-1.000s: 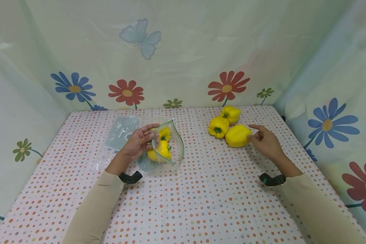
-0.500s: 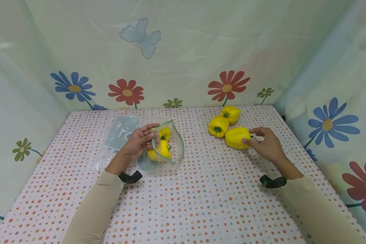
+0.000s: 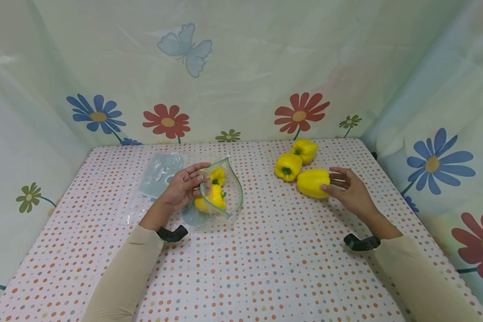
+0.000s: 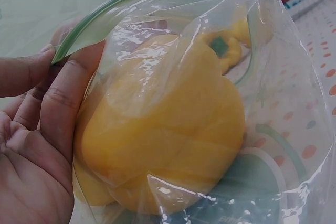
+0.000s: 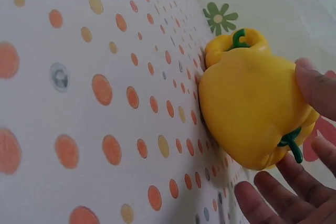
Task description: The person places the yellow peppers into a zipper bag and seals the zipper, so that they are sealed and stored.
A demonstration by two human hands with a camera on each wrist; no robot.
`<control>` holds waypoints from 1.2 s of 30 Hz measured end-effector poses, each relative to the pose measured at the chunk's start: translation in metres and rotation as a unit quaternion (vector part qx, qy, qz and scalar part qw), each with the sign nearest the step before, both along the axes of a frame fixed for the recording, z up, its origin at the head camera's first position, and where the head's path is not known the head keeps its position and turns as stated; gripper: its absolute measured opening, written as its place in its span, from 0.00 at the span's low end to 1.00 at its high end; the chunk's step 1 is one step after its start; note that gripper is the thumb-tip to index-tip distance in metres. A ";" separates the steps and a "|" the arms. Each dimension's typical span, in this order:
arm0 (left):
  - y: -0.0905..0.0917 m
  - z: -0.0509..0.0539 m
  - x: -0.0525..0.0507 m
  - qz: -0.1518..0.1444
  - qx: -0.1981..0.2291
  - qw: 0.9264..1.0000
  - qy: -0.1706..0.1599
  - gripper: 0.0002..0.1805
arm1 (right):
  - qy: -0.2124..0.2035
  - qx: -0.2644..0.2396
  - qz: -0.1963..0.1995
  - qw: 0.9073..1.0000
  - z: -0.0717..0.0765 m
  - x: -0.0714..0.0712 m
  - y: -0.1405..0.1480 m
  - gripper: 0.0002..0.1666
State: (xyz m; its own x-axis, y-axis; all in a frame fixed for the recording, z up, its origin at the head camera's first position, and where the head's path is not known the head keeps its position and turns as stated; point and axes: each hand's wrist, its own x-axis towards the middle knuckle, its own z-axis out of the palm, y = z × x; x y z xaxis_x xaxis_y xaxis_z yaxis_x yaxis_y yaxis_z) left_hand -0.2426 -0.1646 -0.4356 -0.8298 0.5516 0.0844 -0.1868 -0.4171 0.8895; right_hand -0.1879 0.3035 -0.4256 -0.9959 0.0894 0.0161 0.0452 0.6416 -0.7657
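Observation:
My left hand [image 3: 184, 185] pinches the green-edged rim of a clear zip bag [image 3: 233, 188], its mouth held wide. Inside the bag are yellow bell peppers [image 4: 163, 129], the nearest one filling much of the left wrist view. On the right side of the table, my right hand [image 3: 352, 192] is at the stem end of another yellow bell pepper [image 3: 311, 183] lying on its side. The thumb touches this pepper, while the other fingers spread loosely around its end; the green stem [image 5: 291, 142] shows in the right wrist view.
Two more yellow bell peppers [image 3: 288, 167] stand just behind and left of the one by my right hand. Flat clear plastic bags [image 3: 158, 174] lie left of my left hand. The dotted tablecloth [image 3: 241, 273] meets a flower-printed backdrop [image 3: 241, 67].
The pepper at my right hand has turned and shifted slightly toward me. My right fingers have spread around its stem end. My left hand and the bag stay put.

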 end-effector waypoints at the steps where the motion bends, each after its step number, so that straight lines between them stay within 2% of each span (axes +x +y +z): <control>1: 0.000 0.000 0.000 0.000 0.000 1.000 0.000 0.20 | -0.001 -0.006 0.011 1.000 0.000 0.000 0.000 0.47; 5: 0.000 0.000 0.000 0.000 0.001 1.000 0.003 0.20 | -0.002 -0.015 0.036 0.999 0.000 0.001 0.004 0.44; 13: 0.000 0.000 0.000 -0.002 0.002 1.000 0.003 0.20 | -0.004 -0.084 0.069 0.994 -0.004 0.003 0.006 0.43; 23: 0.000 0.000 0.000 -0.002 -0.001 1.000 0.001 0.20 | -0.011 -0.103 0.060 0.993 -0.002 0.006 0.004 0.44; 26: 0.000 0.000 0.000 -0.005 0.003 1.000 -0.001 0.21 | -0.011 -0.136 0.057 0.989 0.000 0.008 0.000 0.44; 29: 0.001 0.000 0.001 -0.007 0.009 1.000 -0.002 0.20 | -0.004 -0.181 0.065 0.981 0.001 0.008 -0.003 0.42; 36: 0.000 0.001 0.000 -0.008 0.011 1.000 0.000 0.20 | 0.010 -0.242 0.073 0.968 0.003 0.013 -0.016 0.39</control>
State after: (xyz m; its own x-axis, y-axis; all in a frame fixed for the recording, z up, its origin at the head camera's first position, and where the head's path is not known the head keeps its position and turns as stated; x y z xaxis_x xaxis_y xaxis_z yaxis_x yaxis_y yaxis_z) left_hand -0.2423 -0.1641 -0.4349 -0.8211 0.5627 0.0960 -0.1943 -0.4337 0.8798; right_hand -0.1751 0.2879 -0.4223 -0.9984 -0.0503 0.0274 -0.0373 0.2066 -0.9777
